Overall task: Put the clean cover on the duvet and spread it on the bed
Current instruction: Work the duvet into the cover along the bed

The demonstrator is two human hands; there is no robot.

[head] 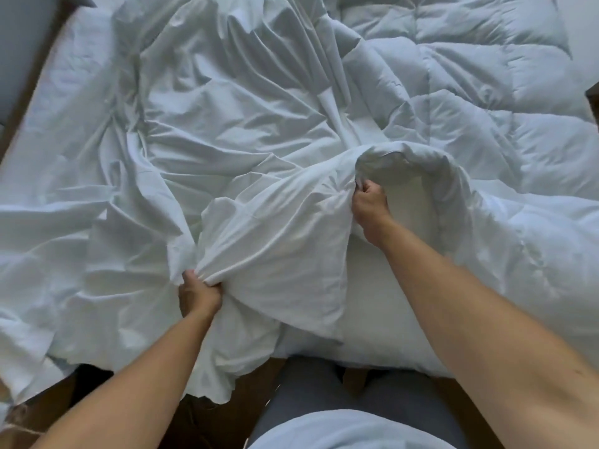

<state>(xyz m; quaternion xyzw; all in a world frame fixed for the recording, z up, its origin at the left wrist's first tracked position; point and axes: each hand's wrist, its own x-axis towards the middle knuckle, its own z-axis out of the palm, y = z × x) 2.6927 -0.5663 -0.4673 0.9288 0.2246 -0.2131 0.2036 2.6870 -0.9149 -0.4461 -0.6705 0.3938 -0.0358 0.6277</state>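
1. The left hand point(198, 294) is clenched into a fist around a bunched fold of the white duvet cover point(227, 124), near the bed's near edge; its fingertips are buried in the cloth and cannot be seen.
2. The right hand point(369, 202) is closed on fabric where the cover meets a rolled-up corner of the quilted duvet point(486, 102). Whether it pinches the cover, the duvet or both is hard to make out, since white folds hide the fingers.
3. The cover lies crumpled over the left and middle of the bed point(382, 319), with part of it spilling over the near edge toward the floor point(194, 422).
4. The duvet lies on the right side, its far and right edges cut off by the frame.
5. How much of the duvet is already inside the cover cannot be told.
6. A bare strip of mattress sheet shows between the forearms.
7. The person's grey trousers point(311, 384) stand against the bed's edge.
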